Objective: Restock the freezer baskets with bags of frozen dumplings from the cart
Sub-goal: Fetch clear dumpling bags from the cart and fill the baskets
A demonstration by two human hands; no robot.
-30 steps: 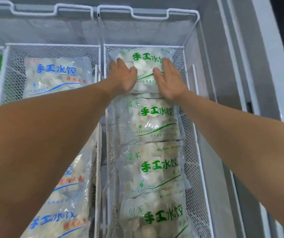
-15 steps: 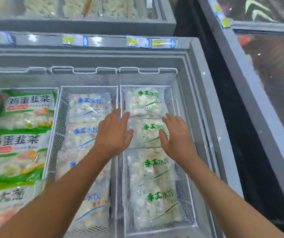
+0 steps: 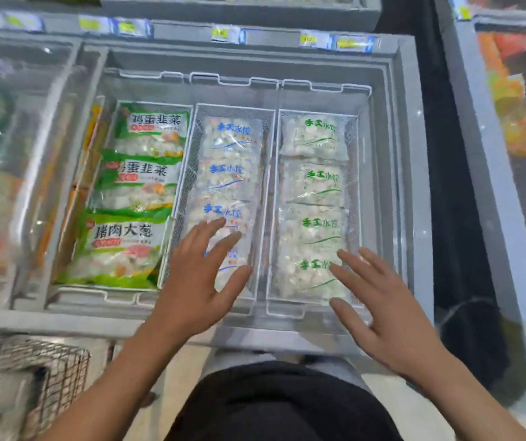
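Note:
The right white wire basket (image 3: 272, 198) holds a row of clear dumpling bags with green lettering (image 3: 314, 183). The middle wire basket (image 3: 188, 160) holds clear dumpling bags with blue lettering (image 3: 228, 173). My left hand (image 3: 201, 281) hovers open over the near end of the blue-lettered row, fingers spread, holding nothing. Fingers apart and empty, my right hand (image 3: 385, 310) hovers above the near right corner of the green-lettered row. The wire cart (image 3: 32, 370) stands at the lower left, its contents blurred.
Green printed bags (image 3: 140, 192) fill the left section of the open chest freezer (image 3: 411, 192). A sliding glass lid (image 3: 23, 160) covers the section further left. Price tags (image 3: 226, 34) line the far rim. Another freezer (image 3: 509, 122) stands at the right across a dark gap.
Both hands have let go of the far green-lettered bag and drawn back toward me to the near end of the baskets. The view has pulled back, and the cart has come into sight.

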